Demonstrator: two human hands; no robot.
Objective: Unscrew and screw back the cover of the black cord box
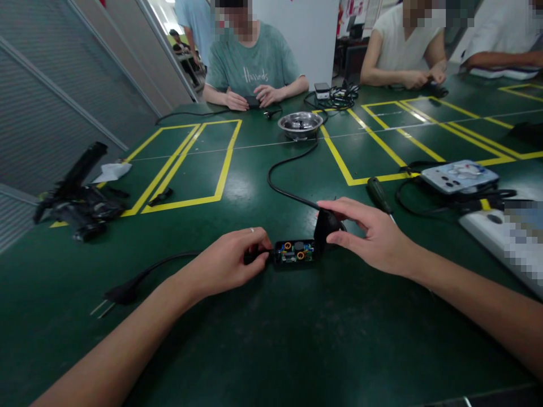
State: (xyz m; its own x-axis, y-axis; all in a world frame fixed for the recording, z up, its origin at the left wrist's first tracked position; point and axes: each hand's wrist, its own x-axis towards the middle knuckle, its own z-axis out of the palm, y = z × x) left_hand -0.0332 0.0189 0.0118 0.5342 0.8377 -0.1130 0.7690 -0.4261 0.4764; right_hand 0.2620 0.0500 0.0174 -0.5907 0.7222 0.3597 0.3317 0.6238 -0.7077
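An opened black power adapter (296, 252) lies on the green table in front of me, its circuit board with copper-wound coils facing up. My left hand (235, 257) pinches the cord end at the adapter's left side. From there a black cord runs left to a two-pin plug (123, 292). My right hand (369, 232) grips the adapter's black cover (324, 229) between thumb and fingers, holding it tilted up at the right end of the housing. Another black cord (280, 189) curves from near the cover toward the back of the table.
A screwdriver (379, 195) lies beyond my right hand. Farther off stands a metal bowl (300, 123) with small parts. Black items (82, 198) lie at left; a phone (460, 175) and a white object (500, 226) at right. Several people sit opposite.
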